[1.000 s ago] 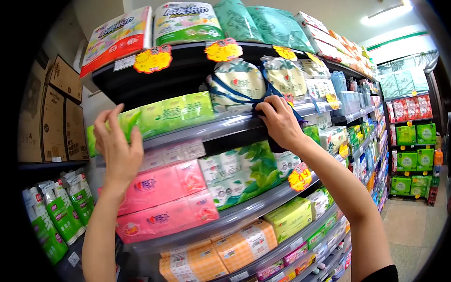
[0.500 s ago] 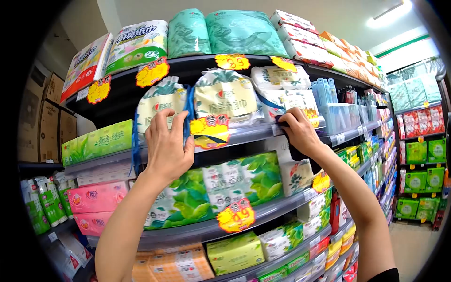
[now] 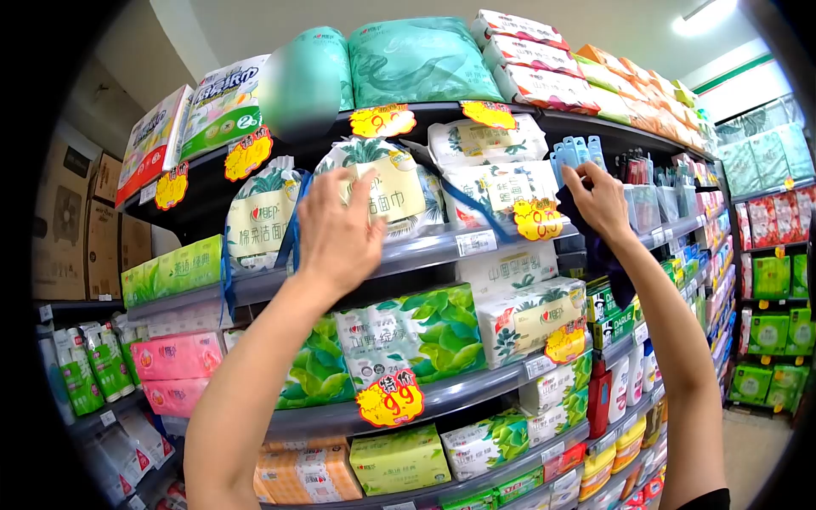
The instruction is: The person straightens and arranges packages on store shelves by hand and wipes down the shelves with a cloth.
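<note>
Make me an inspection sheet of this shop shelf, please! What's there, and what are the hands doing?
Surface: grey shelf edge, goods above and below.
Job's things: dark cloth hanging at the right hand; blue strap slanting across a white pack.
Clutter: yellow price tag on that pack's lower right; leafy-green pack below.
Hands: left hand spread before a white bag, contact unclear; right hand seems closed on the cloth.
Cables: nothing seen.
Surroundings: cardboard box at left; ceiling light at upper right.
</note>
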